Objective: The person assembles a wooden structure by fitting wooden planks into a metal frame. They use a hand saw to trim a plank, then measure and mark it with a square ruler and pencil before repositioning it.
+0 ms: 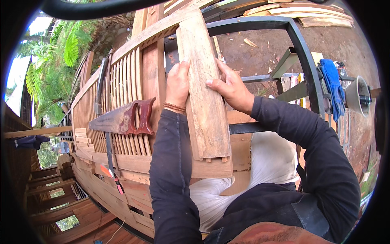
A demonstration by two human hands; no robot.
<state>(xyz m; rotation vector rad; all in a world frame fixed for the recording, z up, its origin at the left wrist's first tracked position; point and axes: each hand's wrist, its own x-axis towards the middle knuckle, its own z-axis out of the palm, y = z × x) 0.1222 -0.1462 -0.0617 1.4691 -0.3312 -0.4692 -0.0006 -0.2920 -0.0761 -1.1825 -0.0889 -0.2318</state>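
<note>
At the far left, green ferns (67, 49) are standing beyond the wooden railing panel (122, 81), which has many thin upright slats. A hand saw (122, 118) with a reddish-brown handle is lying on these slats, and a thin dark tool with a red tip (110, 158) is hanging down just beside it.

I am pressing my left hand (178, 83) against the left edge of a pale wooden board (205, 93); the fingers are bent around the edge and the palm is flat on the wood, and a bead bracelet (174, 107) is sitting on my wrist. The board is lying lengthwise away from me, over the railing panel and my lap, and small tenons are showing at its near end.

My right hand (229, 87) is gripping the right edge of the same board, with the thumb resting on top.

Further right, a dark metal frame (302, 53) is curving around, and a blue glove (332, 85) is hanging on it, near a grey cone-shaped cup (357, 95).
</note>
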